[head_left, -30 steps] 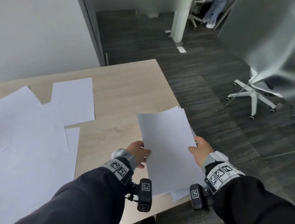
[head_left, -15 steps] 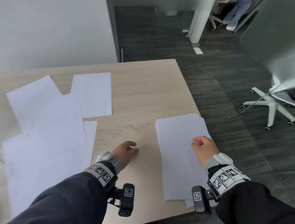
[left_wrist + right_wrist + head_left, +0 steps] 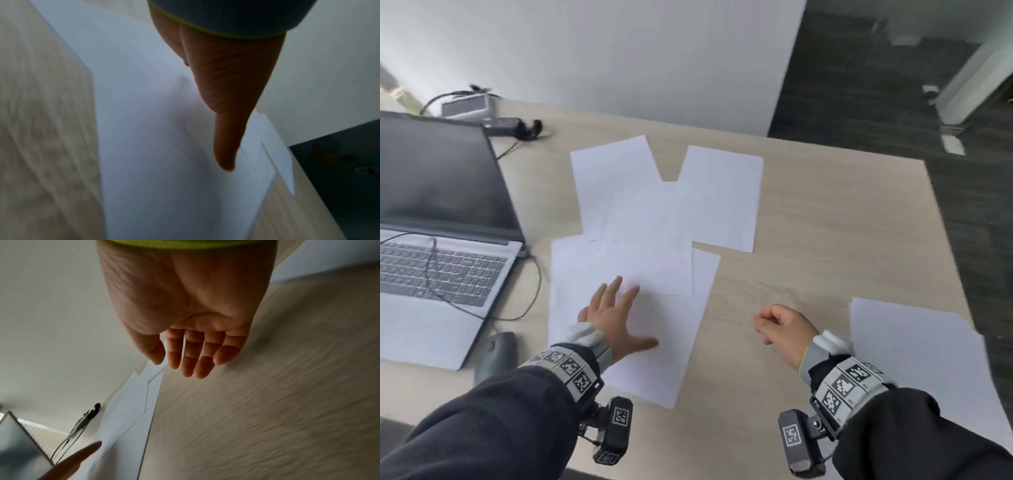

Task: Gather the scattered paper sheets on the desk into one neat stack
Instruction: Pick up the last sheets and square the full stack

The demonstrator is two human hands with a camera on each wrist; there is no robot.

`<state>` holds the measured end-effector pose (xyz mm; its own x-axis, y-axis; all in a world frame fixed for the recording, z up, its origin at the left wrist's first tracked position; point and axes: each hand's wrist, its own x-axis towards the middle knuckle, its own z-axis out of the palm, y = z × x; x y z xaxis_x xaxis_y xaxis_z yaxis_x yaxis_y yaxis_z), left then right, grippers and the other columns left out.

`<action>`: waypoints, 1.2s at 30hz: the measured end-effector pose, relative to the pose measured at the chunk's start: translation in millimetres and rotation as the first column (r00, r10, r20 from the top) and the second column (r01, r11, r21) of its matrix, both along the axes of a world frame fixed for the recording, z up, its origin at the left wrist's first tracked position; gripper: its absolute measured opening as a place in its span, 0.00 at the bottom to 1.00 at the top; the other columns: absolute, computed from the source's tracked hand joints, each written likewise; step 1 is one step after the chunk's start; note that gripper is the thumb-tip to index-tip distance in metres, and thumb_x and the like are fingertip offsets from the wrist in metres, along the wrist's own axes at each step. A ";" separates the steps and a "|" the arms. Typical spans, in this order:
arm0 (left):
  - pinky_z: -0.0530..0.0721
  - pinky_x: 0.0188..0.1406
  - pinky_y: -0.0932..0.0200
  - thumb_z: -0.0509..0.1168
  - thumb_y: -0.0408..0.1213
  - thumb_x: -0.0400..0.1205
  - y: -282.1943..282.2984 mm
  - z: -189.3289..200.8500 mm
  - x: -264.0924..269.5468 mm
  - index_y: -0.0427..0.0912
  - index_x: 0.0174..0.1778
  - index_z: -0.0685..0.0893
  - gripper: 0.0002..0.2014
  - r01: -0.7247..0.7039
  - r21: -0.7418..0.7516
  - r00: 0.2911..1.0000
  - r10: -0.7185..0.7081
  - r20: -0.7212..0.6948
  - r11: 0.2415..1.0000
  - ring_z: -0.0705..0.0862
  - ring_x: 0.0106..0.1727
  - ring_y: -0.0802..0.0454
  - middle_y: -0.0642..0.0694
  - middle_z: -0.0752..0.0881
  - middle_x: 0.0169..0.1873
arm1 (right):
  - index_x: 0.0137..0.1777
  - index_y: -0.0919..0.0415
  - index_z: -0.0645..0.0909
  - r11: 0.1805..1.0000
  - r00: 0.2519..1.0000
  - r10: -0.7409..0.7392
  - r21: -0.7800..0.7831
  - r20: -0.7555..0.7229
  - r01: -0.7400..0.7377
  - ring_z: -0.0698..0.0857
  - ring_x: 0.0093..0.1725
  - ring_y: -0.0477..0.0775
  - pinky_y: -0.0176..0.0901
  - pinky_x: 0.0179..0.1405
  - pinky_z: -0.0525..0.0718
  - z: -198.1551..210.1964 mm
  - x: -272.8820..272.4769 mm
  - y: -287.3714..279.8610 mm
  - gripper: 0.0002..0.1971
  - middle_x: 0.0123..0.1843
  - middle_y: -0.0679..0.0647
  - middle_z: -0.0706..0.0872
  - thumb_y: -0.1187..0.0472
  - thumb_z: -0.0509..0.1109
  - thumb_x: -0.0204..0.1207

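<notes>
Five spread fingers of the left hand lie flat on the loose sheets overlapping mid-desk, gripping nothing. Beside them the right hand hovers loosely curled and empty, the gathered stack at the desk's right edge. Sliding the overlapped sheets may fan or crumple them, and that stack could slip off.

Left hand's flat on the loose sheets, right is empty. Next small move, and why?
Probably slide the nearest sheet under the spread left hand rightward toward the stack, since the right hand hangs empty over bare desk.
</notes>
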<state>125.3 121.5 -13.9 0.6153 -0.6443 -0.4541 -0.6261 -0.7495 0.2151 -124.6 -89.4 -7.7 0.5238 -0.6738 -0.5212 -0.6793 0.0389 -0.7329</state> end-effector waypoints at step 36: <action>0.54 0.84 0.36 0.59 0.79 0.72 -12.0 -12.6 89.2 0.63 0.87 0.45 0.51 -0.095 0.021 0.993 0.093 0.070 0.995 0.40 0.89 0.45 0.53 0.39 0.89 | 0.64 0.51 0.83 0.944 0.979 0.044 -0.312 -0.198 -0.106 0.77 0.69 0.53 0.41 0.68 0.72 -6.0 131.3 -20.7 0.15 0.71 0.50 0.78 0.60 0.65 0.78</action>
